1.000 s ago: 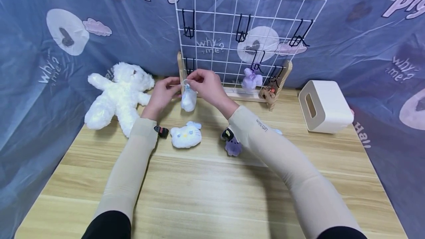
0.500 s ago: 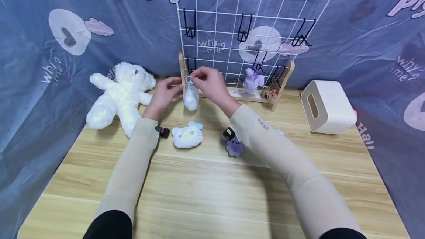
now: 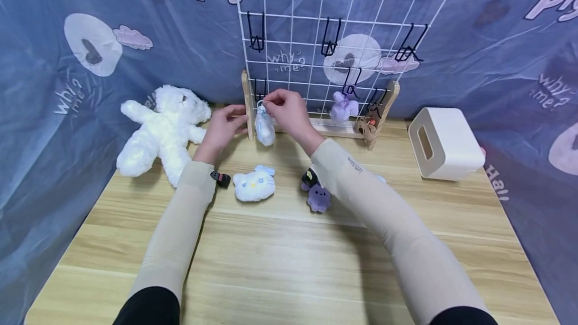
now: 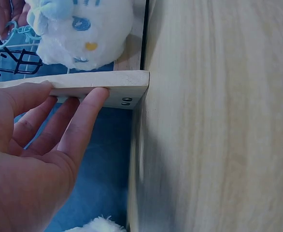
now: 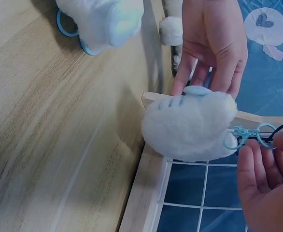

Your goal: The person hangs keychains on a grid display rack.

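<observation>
My right hand (image 3: 289,111) pinches the light blue ring (image 5: 266,135) of a white plush keychain (image 3: 265,128). This cat-faced plush, with a blue bow and yellow nose, hangs below the fingers beside the rack's left post. The tip of a black hook (image 5: 282,127) lies at the ring; I cannot tell whether it passes through. My left hand (image 3: 226,125) touches the outer side of the wooden post (image 4: 103,79) with extended fingertips. On the white grid rack (image 3: 307,24), a purple plush (image 3: 344,108) hangs from another hook, beside a brown plush (image 3: 365,127).
A white teddy bear (image 3: 164,132) lies at the left. Nearer on the table are another white cat plush (image 3: 254,184) and a small purple plush (image 3: 318,198), the latter by the right forearm. A white box (image 3: 451,144) stands at the right.
My right hand has shifted slightly up and to the right, bringing the plush keychain from in front of the left post toward the lower left hook. My left hand stays at the post.
</observation>
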Demonstrator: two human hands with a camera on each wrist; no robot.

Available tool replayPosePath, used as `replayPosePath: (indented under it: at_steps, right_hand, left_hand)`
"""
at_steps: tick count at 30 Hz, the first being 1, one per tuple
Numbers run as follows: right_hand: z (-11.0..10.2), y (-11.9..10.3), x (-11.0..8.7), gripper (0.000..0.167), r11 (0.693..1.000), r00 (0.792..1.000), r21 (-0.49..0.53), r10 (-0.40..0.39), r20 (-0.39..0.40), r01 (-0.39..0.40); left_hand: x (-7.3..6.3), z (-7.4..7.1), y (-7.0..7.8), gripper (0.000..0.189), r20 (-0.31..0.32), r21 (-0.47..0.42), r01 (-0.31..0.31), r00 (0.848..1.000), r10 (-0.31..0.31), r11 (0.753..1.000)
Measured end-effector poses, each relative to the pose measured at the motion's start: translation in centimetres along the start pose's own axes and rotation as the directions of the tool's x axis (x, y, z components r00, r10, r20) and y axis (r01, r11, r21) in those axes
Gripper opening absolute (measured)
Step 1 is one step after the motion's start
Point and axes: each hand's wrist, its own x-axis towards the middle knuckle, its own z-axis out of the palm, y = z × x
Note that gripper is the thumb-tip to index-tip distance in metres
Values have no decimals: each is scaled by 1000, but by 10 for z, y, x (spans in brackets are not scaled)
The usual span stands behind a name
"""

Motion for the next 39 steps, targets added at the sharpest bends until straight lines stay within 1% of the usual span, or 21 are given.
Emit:
replayPosePath:
  at_steps: [4,10,16,22,29,33,39]
  right_hand:
    - [2,0,3,14,999,999,-32,21,-39,-23]
    - [3,0,8,13,998,994,-40,42,-102,-46]
    - [6,1,10,14,996,988,-81,31,-151,-43]
    - [10,0,11,14,994,982,-93,30,-189,-48]
    - [10,0,10,14,993,980,-97,40,-195,-60]
    - [10,0,8,14,994,983,-88,51,-179,-68]
    - [10,-2,6,14,994,987,-101,36,-155,-52]
  left_hand:
    - [1,0,0,42,-6,1,2,1000,-2,1000]
    - [3,-1,0,43,0,-2,1,1000,-1,1000]
    - [3,-2,0,43,0,1,-3,1000,3,1000]
    - [2,-2,1,43,3,12,3,1000,-3,1000]
    - [1,-1,1,43,5,10,2,1000,-2,1000]
    - [1,-1,2,43,3,7,13,1000,-13,1000]
    - [-1,-1,2,44,9,24,18,1000,-18,1000]
